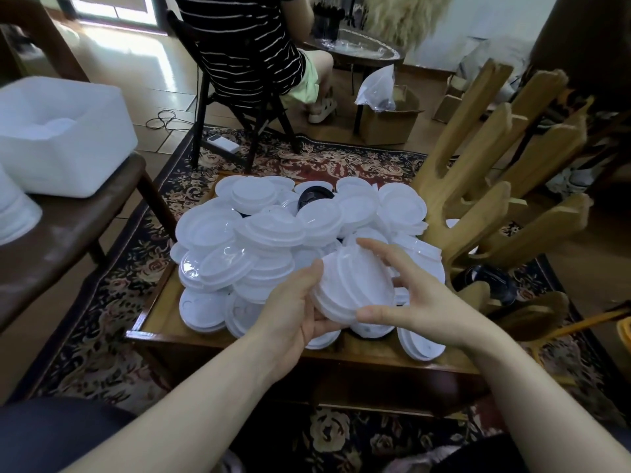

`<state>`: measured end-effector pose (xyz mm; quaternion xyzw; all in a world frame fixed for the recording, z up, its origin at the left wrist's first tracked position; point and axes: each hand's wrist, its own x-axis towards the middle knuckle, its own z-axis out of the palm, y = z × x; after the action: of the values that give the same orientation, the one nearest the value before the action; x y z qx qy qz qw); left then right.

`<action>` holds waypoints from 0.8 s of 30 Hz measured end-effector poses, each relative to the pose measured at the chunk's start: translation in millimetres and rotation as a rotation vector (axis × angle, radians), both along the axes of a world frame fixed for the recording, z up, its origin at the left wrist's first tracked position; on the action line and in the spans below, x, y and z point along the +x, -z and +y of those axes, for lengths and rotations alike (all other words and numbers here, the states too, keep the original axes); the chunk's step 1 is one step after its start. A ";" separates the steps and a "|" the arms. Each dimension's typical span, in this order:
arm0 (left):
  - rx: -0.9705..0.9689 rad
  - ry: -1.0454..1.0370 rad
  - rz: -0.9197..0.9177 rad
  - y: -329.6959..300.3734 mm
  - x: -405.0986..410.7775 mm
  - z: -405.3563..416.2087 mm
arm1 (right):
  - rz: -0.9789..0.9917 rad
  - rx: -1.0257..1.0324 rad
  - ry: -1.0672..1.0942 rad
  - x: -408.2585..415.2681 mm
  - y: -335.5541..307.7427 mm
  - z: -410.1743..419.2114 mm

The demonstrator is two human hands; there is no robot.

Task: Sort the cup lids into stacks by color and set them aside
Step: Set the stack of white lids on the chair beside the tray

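Stacking white lids, mid-sort.

I see the left hand [294,303] and right hand [415,298] cupping a small stack of white lids [355,285] between curled fingers, above the loose pile [273,233] on the wooden table [164,322]. Next: square the stack, set aside; a black lid [312,197] waits far side.

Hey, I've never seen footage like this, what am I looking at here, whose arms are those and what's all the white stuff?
There is no machine: one wide camera, worn on a person's head, looks down at their own arms. On the low wooden table lies a heap of white cup lids, with a black lid showing near the back. The left hand and right hand together hold a small stack of white lids, fingers curled round its rim. Another person sits beyond on a chair, and a white box rests at the left.
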<state>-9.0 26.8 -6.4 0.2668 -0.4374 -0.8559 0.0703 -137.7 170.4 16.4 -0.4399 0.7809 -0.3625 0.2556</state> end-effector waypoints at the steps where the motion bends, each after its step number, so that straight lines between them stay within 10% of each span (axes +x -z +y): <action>1: 0.005 0.011 0.004 -1.3 0.3 -1.5 | 0.010 0.009 -0.044 -2.4 -3.8 2.9; 10: -0.022 0.171 -0.037 0.3 2.0 1.9 | 0.044 0.079 -0.266 -3.9 2.3 3.8; 24: -0.146 0.062 -0.056 12.0 4.4 0.7 | -0.010 0.055 -0.050 2.1 14.8 6.5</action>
<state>-4.6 27.5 -18.4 0.2713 -0.5083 -0.8158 0.0505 -135.6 176.9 1.6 -0.4505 0.7780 -0.3363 0.2805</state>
